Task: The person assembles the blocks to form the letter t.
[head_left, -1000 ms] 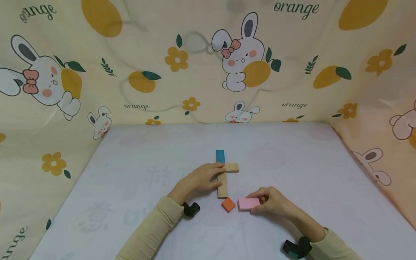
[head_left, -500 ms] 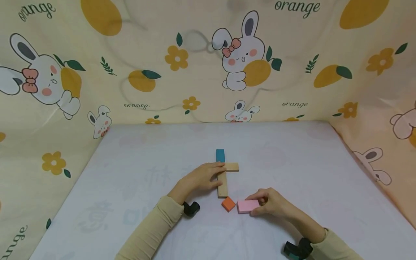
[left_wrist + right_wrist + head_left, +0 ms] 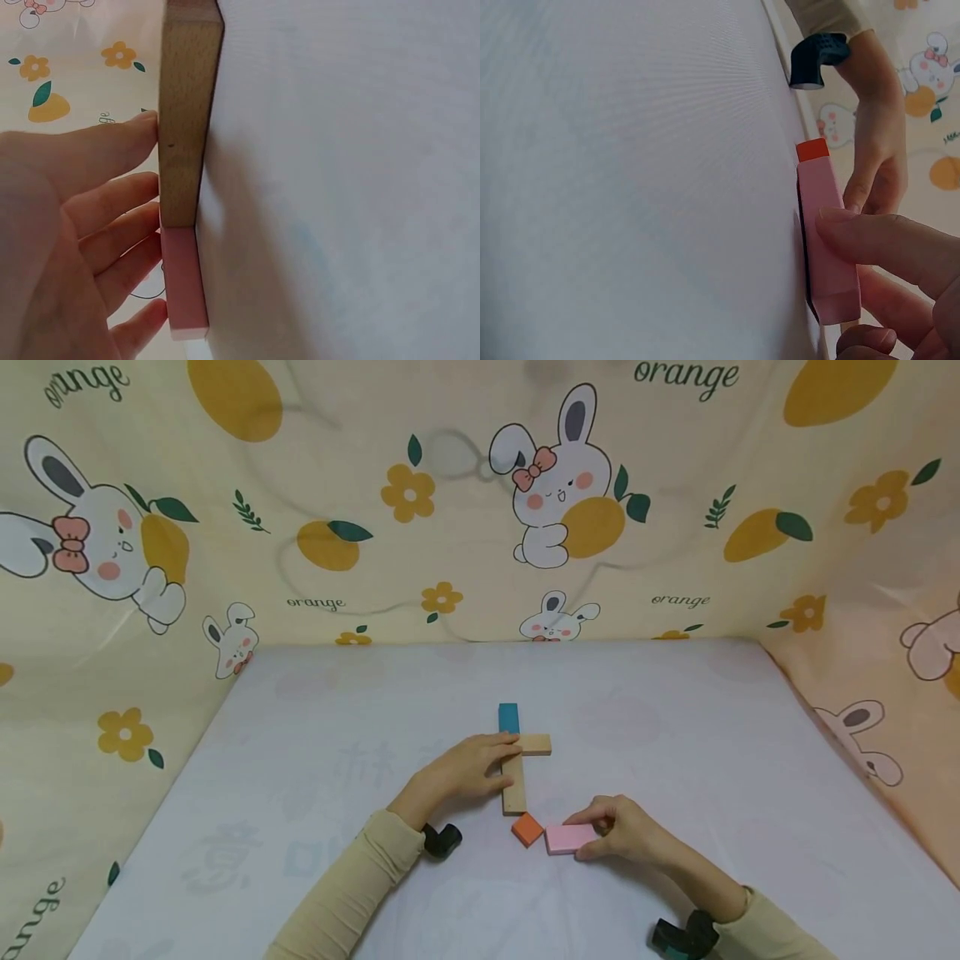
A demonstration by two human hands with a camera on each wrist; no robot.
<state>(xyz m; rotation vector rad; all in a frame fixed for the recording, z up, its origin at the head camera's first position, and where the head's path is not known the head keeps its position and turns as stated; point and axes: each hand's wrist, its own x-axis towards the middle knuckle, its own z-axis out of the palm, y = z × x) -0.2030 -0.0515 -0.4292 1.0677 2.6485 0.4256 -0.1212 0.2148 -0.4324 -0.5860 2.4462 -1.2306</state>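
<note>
My right hand (image 3: 626, 831) pinches a pink rectangular block (image 3: 568, 839) between thumb and fingers, low over the white cloth. The block's left end is right at the corner of an orange block (image 3: 527, 830), which sits turned like a diamond. My left hand (image 3: 468, 766) lies beside a long wooden block (image 3: 513, 793), its fairly straight fingers touching it. In the left wrist view, thumb and fingers are against one side of that wooden block (image 3: 182, 127) and another pink block (image 3: 184, 281), which the hand hides in the head view.
A blue block (image 3: 508, 717) lies at the far end of the row. A short wooden block (image 3: 536, 744) sticks out to the right. White cloth (image 3: 675, 718) covers the table, with a patterned curtain (image 3: 450, 543) behind. Black wrist cameras (image 3: 442, 842) sit on both wrists.
My right hand has slid the pink block slightly left and towards me, narrowing its gap to the orange block. The left hand has stayed in place.
</note>
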